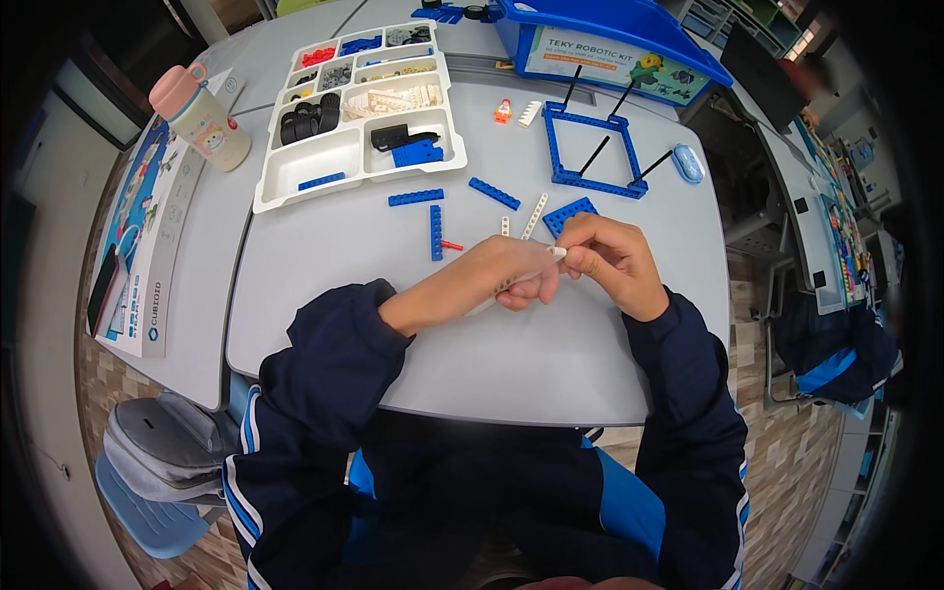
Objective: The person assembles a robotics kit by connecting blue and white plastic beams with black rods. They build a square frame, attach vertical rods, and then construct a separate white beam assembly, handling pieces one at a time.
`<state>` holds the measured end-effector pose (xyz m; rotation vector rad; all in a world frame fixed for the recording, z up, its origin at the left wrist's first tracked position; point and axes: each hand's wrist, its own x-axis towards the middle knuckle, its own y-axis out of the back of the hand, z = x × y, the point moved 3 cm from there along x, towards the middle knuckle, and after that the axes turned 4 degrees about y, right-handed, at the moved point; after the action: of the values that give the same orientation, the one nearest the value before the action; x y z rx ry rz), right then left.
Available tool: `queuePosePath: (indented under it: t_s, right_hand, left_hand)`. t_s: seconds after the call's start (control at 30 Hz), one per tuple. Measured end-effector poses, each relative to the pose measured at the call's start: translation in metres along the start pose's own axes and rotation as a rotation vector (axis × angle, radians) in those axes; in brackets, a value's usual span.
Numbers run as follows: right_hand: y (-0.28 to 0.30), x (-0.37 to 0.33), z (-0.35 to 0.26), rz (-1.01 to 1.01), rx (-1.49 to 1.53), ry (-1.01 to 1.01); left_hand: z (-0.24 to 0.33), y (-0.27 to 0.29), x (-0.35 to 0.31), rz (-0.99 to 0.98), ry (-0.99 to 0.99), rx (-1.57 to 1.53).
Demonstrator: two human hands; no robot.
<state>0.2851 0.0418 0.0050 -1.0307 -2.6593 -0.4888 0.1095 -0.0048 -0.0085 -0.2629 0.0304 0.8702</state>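
My left hand (506,270) is closed around a white building beam (558,253), whose end pokes out by the fingertips. The thumb and forefinger of my right hand (617,264) pinch at that end; whether a smaller part sits between them is hidden. Just beyond my hands lie a blue plate (568,215), a long white studded beam (535,215) and a short white one (505,226). Left of these is an upright-lying blue beam (436,232) with a red pin (452,246) at its side. Two more blue beams (416,198) (494,193) rest farther off.
A white sorting tray (280,192) of parts stands far left. Far right is a square blue frame (554,147) with black rods, near a toy figure (503,110) and a light-blue case (689,164). Behind stands a blue bin (610,29); a bottle (202,118) is left.
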Motion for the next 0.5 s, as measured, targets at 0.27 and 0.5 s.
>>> queuePosePath:
  t_s: [0.27,0.5]
  right_hand:
    - [0.0008,-0.0003,-0.0017,0.02,-0.029,0.024]
    - [0.0004,-0.0012,-0.0021,0.028,0.008,0.02]
  left_hand:
    - [-0.0046,-0.0041,0.0038,-0.021,-0.012,-0.133]
    - [-0.0015,-0.0064,0.0021,0.005,-0.002,-0.117]
